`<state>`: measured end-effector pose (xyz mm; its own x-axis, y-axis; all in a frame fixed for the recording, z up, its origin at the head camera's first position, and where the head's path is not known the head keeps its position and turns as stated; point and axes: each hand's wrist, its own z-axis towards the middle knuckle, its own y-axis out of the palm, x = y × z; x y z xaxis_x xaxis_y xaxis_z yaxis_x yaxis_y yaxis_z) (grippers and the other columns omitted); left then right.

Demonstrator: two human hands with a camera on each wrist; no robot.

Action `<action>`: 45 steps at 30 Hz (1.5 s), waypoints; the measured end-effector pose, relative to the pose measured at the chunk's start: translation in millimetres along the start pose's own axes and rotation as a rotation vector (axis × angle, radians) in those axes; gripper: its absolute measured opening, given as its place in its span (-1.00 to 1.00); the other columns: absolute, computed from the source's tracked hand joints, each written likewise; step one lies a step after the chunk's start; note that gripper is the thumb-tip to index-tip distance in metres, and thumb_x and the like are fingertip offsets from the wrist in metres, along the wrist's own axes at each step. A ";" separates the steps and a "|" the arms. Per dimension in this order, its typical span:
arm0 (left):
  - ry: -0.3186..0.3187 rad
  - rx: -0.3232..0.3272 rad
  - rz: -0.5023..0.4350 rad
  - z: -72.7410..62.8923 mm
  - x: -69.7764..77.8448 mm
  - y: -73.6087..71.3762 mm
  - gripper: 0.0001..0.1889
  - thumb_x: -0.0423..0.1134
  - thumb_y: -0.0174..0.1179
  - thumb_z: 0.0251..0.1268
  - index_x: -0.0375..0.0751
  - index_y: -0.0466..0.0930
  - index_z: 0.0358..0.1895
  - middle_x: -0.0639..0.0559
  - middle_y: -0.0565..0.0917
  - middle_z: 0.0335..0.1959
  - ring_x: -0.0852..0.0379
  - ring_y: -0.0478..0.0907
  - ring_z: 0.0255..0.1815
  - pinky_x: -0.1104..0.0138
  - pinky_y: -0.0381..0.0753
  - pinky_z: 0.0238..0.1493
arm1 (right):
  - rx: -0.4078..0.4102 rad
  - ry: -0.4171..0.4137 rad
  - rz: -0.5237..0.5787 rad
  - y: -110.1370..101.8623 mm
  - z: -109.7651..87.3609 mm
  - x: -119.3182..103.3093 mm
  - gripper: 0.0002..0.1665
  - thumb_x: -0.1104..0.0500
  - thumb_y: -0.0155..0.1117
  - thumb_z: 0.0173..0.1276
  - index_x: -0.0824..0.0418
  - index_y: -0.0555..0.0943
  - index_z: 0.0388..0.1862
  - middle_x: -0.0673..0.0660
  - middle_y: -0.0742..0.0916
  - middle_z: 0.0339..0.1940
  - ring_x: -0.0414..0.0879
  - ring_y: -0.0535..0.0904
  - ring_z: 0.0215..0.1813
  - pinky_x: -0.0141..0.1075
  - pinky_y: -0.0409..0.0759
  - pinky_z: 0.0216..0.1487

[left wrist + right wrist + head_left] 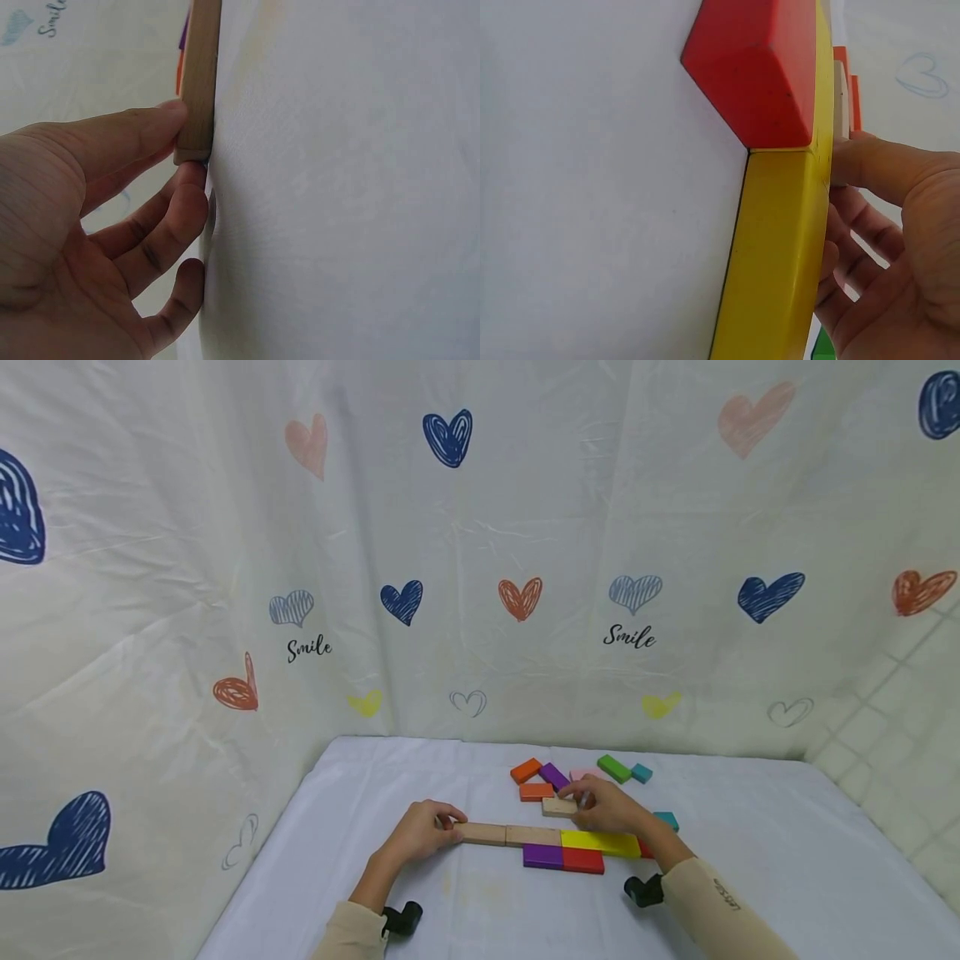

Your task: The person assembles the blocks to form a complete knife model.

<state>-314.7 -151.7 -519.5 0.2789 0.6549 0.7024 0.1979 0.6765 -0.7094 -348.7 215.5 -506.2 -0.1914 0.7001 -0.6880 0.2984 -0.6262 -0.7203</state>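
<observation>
My left hand (422,832) pinches the left end of a plain wooden block (480,834), its thumb on the block's face in the left wrist view. That block heads a row with a second plain wooden block (532,836) and a yellow block (600,842). In front of the row, a purple block (543,857) and a red block (582,861) lie against it. Behind the row, my right hand (606,807) grips the right end of another plain wooden block (558,807). In the right wrist view the yellow block (772,262) partly hides those fingers.
Loose blocks lie at the back: two orange ones (536,792), a purple one (554,775), a pink one (587,773), a green one (614,768) and a teal one (642,773). Another teal block (666,820) sits beyond my right wrist. A patterned curtain (480,527) hangs behind the white-covered table (465,927).
</observation>
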 end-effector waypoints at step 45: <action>0.001 -0.003 0.006 -0.6 0.1 0.5 -0.82 -0.23 0.45 0.23 0.01 0.79 -0.10 0.18 0.62 -0.41 0.24 0.46 -0.45 0.41 0.45 -0.42 | 0.009 -0.050 -0.028 -43.9 -110.1 21.3 -0.60 0.17 0.40 0.37 0.00 0.69 0.19 0.05 0.56 -0.12 -0.15 0.48 -0.12 -0.44 0.54 -0.19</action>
<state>-314.0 -151.5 -519.8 0.2809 0.6589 0.6978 0.1990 0.6713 -0.7140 -262.9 295.7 -479.5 -0.2463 0.6996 -0.6707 0.2835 -0.6097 -0.7402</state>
